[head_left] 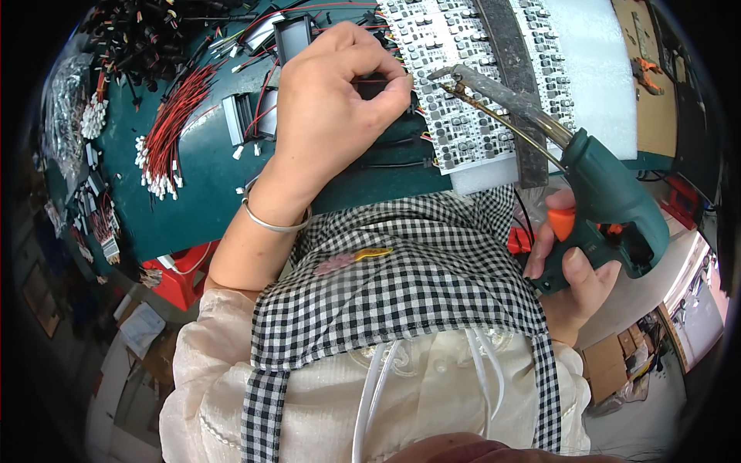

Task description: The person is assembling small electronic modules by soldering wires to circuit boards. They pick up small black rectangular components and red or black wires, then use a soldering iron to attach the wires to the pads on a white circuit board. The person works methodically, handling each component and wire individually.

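My left hand [332, 108] is closed in a pinch beside the left edge of a white circuit board panel [455, 116]. A thin red wire [372, 81] shows inside the loop of its thumb and forefinger and runs to the fingertips, which partly hide it. My right hand [575, 282] grips a green soldering gun [617, 185] with an orange trigger. The gun's metal tip reaches up and left over the panel, a short way from my left fingertips. A dark metal bar [513, 92] lies across the panel, and white foam [598, 85] is underneath.
Red wires with white connectors [174, 131] lie bundled on the green table [204, 220]. Dark rectangular housings [235, 119] are nearby, with a heap of black cables [154, 35] at the far left. Orange-handled pliers [647, 76] rest on a brown board at the far right.
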Tool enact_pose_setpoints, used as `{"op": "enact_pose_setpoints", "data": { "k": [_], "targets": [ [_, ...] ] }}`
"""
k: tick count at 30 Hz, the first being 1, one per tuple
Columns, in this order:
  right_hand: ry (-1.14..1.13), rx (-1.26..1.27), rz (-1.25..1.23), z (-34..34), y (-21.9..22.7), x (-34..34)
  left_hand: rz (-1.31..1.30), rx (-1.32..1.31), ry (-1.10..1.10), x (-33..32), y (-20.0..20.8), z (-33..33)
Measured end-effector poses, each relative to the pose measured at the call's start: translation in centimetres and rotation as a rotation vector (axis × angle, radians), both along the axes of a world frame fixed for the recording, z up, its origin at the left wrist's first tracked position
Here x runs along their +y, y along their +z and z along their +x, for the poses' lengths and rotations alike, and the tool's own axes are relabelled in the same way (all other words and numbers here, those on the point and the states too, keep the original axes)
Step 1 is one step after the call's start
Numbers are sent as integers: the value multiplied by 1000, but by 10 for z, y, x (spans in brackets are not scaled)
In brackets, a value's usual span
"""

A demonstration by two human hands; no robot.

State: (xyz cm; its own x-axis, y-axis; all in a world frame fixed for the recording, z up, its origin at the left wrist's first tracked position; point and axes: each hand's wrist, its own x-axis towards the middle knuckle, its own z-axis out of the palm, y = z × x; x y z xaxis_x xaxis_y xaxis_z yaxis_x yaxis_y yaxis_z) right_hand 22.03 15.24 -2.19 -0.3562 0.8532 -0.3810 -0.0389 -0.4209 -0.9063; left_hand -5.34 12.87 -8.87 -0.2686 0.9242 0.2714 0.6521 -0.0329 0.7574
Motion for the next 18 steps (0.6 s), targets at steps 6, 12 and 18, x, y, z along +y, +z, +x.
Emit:
{"op": "enact_pose_setpoints", "data": {
  "k": [6, 12, 18],
  "targets": [
    [48, -34, -7, -3, -2, 0, -174, 50, 7, 7, 7, 0],
    [104, -83, -46, -6, 1, 2, -194, -9, -12, 6, 5, -4],
    [-21, -205, 4, -26, 5, -4, -235, -64, -22, 8, 7, -5]
  ]
}}
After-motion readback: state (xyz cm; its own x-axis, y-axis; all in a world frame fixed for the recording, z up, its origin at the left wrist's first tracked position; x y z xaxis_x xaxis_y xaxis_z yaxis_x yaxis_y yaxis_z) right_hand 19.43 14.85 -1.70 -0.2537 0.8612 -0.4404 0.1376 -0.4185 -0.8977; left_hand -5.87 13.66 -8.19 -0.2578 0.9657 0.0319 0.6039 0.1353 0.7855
